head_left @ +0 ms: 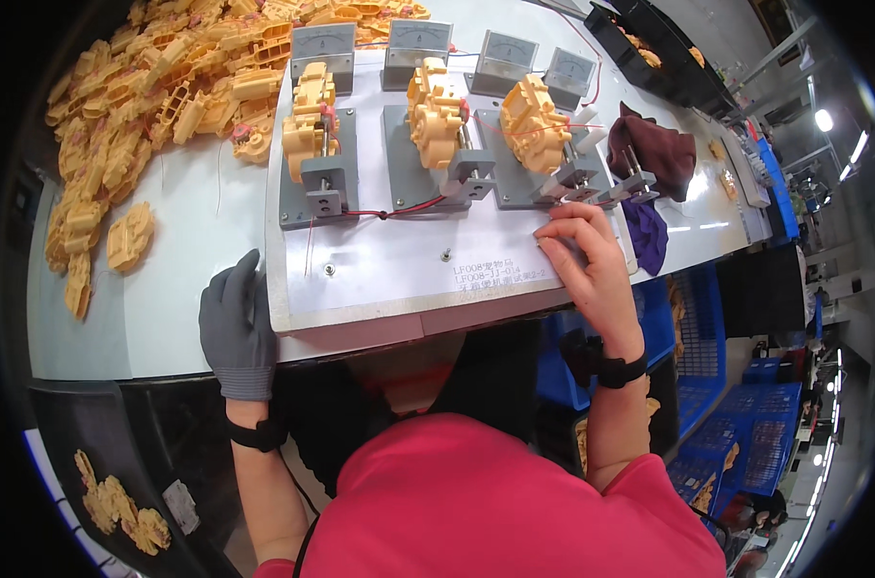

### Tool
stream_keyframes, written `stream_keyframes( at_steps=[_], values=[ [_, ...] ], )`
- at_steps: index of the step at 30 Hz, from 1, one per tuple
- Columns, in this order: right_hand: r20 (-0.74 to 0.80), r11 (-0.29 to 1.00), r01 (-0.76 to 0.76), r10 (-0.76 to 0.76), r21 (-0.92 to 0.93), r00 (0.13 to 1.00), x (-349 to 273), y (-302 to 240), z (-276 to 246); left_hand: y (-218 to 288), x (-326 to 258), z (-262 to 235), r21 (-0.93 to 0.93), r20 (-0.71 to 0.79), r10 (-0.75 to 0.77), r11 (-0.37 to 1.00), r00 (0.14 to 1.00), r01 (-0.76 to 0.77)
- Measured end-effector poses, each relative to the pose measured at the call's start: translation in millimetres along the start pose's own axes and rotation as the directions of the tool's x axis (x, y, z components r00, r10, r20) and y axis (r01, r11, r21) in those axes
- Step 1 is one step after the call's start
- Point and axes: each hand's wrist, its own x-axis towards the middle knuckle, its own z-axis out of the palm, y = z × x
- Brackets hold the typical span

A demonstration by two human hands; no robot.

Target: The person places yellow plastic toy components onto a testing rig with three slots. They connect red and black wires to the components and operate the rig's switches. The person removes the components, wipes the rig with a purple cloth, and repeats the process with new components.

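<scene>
Illumination: bright, cool white and fairly even across the counter (182, 231); shadows there soft. Visible sources: a round lamp (823, 120) and strip lights (859, 146) at 2 o'clock, more strips toward 4 o'clock, all burnt out to white. Glare: white streaks on the counter between 2 and 3 o'clock. Beneath its near edge, toward 7 o'clock, dark with detail partly lost. Focus: board (380, 270) reasonably crisp; far background at 3 o'clock soft. Distortion: straight edges bow toward the blackened circular rim.

Maroon cloth (657, 144), purple cloth (647, 227) beside it, blue plastic crates (777, 409), bright lamp (823, 120)
</scene>
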Motion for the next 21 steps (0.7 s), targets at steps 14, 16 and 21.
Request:
stream_keyframes(
  at_steps=[14, 16, 21],
  values=[
    [-0.017, 0.999, -0.013, 0.012, -0.053, 1.000, 0.8, -6.7, 2.6, 1.7, 1.5, 0.8, 0.046, -0.058, 0.020, 0.999, 0.998, -0.017],
    [-0.012, 0.998, -0.001, 0.000, -0.069, 1.000, 1.4, -6.8, 2.5, 4.5, 1.9, 0.1, 0.034, -0.042, 0.009, 0.999, 0.999, -0.007],
    [-0.014, 0.995, -0.002, 0.001, -0.104, 1.000, -0.2, -3.6, 1.2, 4.8, 2.4, 1.0, 0.022, -0.036, 0.002, 1.000, 0.999, -0.001]
  ],
)
